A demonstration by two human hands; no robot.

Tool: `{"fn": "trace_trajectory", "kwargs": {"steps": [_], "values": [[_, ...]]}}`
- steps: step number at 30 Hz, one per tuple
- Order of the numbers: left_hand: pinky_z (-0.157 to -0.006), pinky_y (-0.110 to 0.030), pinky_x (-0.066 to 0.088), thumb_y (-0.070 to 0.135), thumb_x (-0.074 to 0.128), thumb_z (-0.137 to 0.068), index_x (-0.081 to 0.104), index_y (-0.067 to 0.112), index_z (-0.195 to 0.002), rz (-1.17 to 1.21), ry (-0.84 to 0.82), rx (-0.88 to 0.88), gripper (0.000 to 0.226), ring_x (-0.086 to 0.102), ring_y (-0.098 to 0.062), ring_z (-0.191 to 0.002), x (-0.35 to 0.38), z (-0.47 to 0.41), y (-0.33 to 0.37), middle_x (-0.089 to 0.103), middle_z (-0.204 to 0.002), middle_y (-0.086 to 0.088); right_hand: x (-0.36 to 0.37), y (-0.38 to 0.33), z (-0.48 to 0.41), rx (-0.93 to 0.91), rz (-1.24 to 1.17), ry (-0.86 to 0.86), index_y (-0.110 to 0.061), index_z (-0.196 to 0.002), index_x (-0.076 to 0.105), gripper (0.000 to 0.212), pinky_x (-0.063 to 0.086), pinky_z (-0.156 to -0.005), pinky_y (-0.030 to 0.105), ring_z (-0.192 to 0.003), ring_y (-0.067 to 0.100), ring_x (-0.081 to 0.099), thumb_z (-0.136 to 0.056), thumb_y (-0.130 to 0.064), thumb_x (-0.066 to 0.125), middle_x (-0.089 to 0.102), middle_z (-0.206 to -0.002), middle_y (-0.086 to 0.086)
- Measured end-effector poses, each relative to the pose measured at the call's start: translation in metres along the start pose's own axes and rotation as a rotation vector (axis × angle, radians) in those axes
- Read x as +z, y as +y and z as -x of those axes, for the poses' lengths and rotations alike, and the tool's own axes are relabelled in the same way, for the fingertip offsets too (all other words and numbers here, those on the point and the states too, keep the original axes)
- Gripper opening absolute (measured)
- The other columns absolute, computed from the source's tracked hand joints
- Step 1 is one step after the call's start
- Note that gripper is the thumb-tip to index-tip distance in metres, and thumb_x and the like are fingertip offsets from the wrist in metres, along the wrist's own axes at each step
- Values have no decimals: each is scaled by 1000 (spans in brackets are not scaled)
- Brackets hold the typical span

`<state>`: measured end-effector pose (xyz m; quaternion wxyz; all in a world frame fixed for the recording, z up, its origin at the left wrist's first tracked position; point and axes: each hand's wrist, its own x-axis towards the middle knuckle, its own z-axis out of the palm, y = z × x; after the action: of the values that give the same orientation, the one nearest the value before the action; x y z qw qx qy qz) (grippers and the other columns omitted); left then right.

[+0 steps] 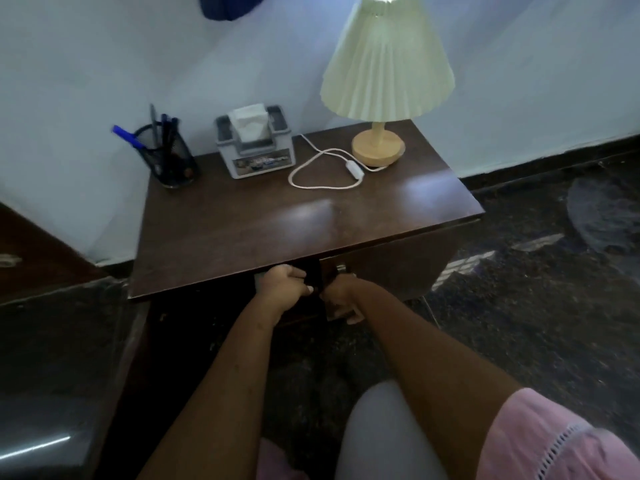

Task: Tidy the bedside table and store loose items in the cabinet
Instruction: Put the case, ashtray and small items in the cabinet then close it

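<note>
The dark wooden bedside table (242, 233) has a cabinet under its top. Both of my hands are just below the front edge. My left hand (282, 285) has its fingers curled round the dark edge of the left cabinet door (313, 277); the space behind it is in shadow. My right hand (341, 299) grips the inner edge of the right cabinet door (388, 265), just under its small metal knob (341, 269). Whatever is inside the cabinet is hidden in the dark.
On the tabletop stand a black mesh pen holder (171, 161) with several pens, a grey tissue box (254, 147), and a lamp (379, 147) with a pleated shade and a looped white cord (322, 168). Dark furniture (52, 341) sits at the left, speckled floor (536, 323) at the right.
</note>
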<state>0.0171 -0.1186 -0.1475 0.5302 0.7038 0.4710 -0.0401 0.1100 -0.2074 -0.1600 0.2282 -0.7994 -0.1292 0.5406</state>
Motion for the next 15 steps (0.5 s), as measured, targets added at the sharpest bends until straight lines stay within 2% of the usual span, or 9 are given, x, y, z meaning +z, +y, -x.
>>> {"fn": "trace_trajectory", "kwargs": {"steps": [2,4,7,8,9,10,12,13,15], "values": [[-77,-27,48,8,67,-83,67,12,-92,18,87,29,10,62,-24,-101,-31,14,-10,68,-109,-13,8,-13,8,-69,89,44,-1,-143,33,53,40,-103,40,-128,32,47,-96,-22,47,38,-147,18],[-74,-25,47,9,66,-83,68,13,-84,37,201,65,5,65,-24,-95,-62,30,-23,70,-98,-12,16,-22,13,-104,176,68,0,-137,42,45,34,-111,41,-133,34,41,-96,-20,45,43,-144,19],[-93,-34,47,13,68,-79,67,12,-101,-115,660,88,23,59,-28,-107,-111,58,-51,66,-109,-11,42,-34,17,-98,179,70,0,-141,35,46,41,-103,39,-130,33,43,-99,-17,40,38,-146,20],[-98,-38,44,18,68,-78,63,14,-111,-181,784,41,33,56,-30,-113,-124,69,-64,63,-118,-11,56,-37,20,-79,102,25,-2,-143,32,48,44,-96,37,-127,31,46,-100,-20,41,38,-146,18],[-102,-42,41,25,67,-79,58,16,-120,-204,835,-62,43,51,-31,-119,-135,81,-79,57,-126,-11,71,-40,23,-65,19,-35,-5,-142,32,48,44,-93,37,-124,28,49,-100,-23,42,41,-144,15],[-105,-46,37,34,64,-81,51,18,-128,-206,810,-207,51,46,-32,-124,-142,92,-97,52,-133,-12,86,-42,26,-55,-43,-104,-7,-141,35,47,44,-90,37,-122,25,51,-99,-26,44,46,-141,12],[-107,-48,33,47,53,-87,42,14,-137,-176,628,-433,61,42,-36,-128,-141,112,-135,45,-140,-17,115,-42,28,-62,-59,-212,-11,-138,39,45,44,-86,37,-116,22,53,-97,-28,48,50,-137,7],[-106,-45,34,46,48,-91,40,8,-137,-150,540,-472,61,43,-38,-128,-135,121,-150,45,-139,-21,127,-42,28,-78,-39,-240,-12,-137,39,46,45,-85,37,-112,21,54,-96,-29,50,52,-135,6],[-101,-40,36,37,43,-96,37,1,-136,-155,494,-445,54,46,-39,-125,-122,132,-169,47,-136,-26,141,-40,29,-101,-5,-256,-13,-136,37,48,47,-86,37,-106,20,55,-94,-30,53,54,-132,6]]}}
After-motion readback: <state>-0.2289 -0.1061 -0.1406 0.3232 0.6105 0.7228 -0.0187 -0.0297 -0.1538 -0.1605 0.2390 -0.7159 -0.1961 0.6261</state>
